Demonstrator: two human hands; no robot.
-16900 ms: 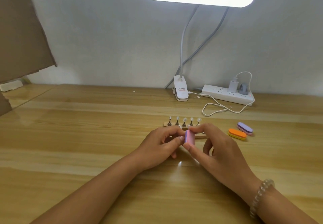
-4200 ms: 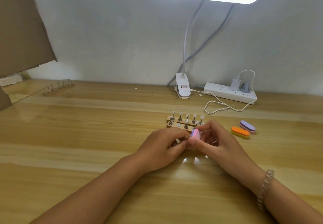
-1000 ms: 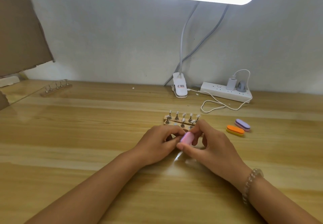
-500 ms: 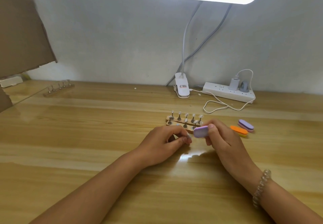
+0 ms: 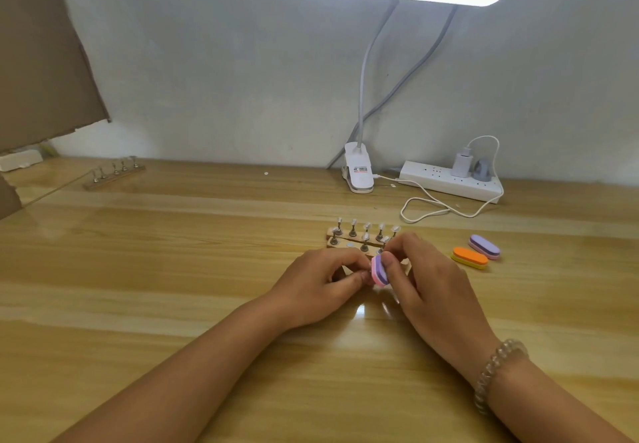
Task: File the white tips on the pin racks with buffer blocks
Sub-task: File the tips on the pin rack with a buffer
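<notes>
White tips [image 5: 367,225] cap the pins [image 5: 352,232] of the rear pin rack [image 5: 330,235], five in a row. The nearer rack [image 5: 338,248] shows a few pins and one bare socket [image 5: 350,246].

Your right hand [image 5: 427,281] pinches the pink-and-purple buffer block [image 5: 378,271] on edge, just in front of the racks. Your left hand [image 5: 320,281] curls its fingertips against the block's face. What they pinch is hidden, probably a pin lifted from that socket.

You look mid-filing on one tip. Next calls for short, light strokes, then reseating the pin. An orange block [image 5: 469,258] and a purple block [image 5: 484,246] lie to your right, and a third rack [image 5: 114,175] sits far left.
</notes>
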